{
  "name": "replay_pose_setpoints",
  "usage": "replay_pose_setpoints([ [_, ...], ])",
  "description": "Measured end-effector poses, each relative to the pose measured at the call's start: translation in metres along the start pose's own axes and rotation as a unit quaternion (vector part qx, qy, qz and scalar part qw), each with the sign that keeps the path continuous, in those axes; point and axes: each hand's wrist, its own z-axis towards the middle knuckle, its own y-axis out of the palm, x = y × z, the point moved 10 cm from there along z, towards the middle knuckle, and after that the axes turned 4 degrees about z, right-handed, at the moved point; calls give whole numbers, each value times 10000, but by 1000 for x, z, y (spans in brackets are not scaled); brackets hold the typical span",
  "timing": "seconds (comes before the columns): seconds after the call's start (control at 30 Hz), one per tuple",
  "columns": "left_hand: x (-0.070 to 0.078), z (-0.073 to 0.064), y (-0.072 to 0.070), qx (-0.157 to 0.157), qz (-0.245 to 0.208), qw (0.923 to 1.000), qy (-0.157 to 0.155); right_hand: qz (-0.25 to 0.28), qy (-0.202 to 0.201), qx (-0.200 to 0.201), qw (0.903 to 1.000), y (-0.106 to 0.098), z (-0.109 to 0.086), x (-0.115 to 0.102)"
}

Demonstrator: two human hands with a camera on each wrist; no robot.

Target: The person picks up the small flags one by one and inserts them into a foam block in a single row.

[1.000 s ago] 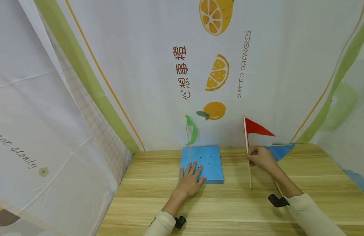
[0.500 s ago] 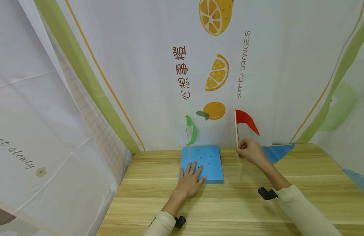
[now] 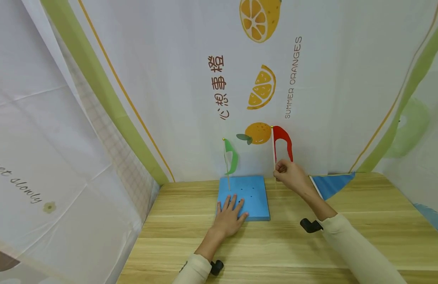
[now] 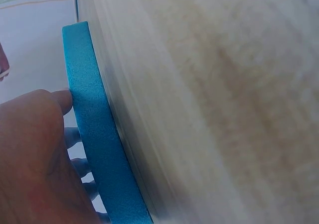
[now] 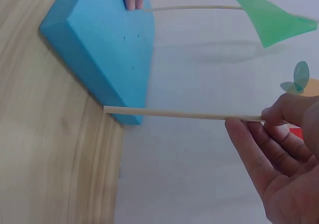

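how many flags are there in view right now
3: a green flag standing in the blue block, a red flag pinched in the right hand, and a blue flag on the table at right, partly hidden.

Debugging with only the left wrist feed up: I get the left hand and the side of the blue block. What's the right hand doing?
Observer: The right hand is pinching the stick of the red flag.
Operator: Is that stick in the block?
Observer: No, the right wrist view shows its lower end bare, not pushed into anything.
Operator: Anything else standing in the block?
Observer: Yes, the green flag, planted in the far left part of the top.
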Motion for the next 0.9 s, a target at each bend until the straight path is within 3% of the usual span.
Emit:
replay_pose_setpoints([
  [0.47,0,0,0,-26,-19,10000,-11,94,-281,206,9993,24,17,-28],
  [0.9,1,-1,0,-32,-56,10000,-22,5,-826,461,9955,45,29,-54],
])
